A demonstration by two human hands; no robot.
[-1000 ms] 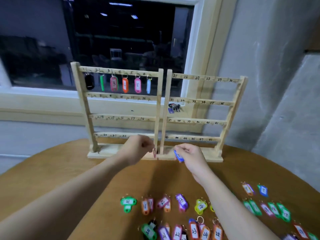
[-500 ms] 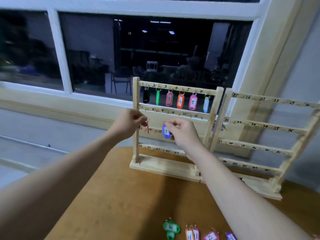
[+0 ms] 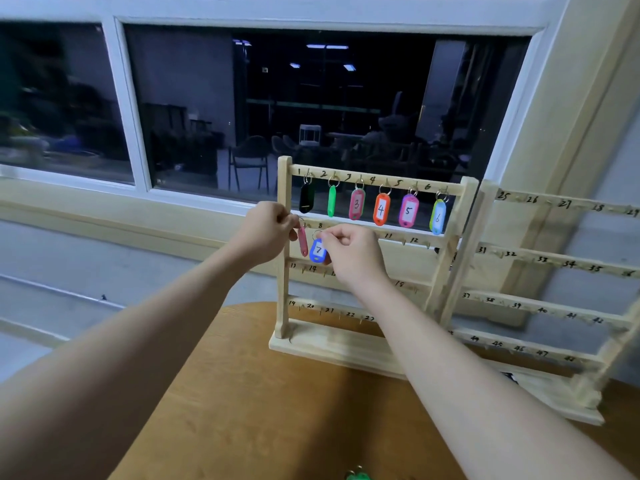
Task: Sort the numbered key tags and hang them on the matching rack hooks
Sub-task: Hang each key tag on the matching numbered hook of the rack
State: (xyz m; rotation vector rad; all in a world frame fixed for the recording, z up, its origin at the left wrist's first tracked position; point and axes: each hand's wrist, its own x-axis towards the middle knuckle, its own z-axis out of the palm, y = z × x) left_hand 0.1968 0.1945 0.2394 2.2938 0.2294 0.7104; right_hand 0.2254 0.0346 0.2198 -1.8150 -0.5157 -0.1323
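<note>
Since half a second ago, both hands have edged right along the second rail and the red tag now hangs lower from the fingers. The left hand [image 3: 265, 233] pinches the ring of the red tag [image 3: 303, 240], which hangs upright, long axis vertical, edge-on. The right hand [image 3: 349, 249] pinches the ring of the blue tag marked 7 [image 3: 317, 250], face outward, also hanging vertical beside the 8 mark. The right forearm hides part of the lower rails. Six tags hang on the top rail of the left rack [image 3: 284, 244]; a second rack [image 3: 554, 261] adjoins it on the wooden table [image 3: 242, 410]. A dark window [image 3: 311, 98] stands behind.
</note>
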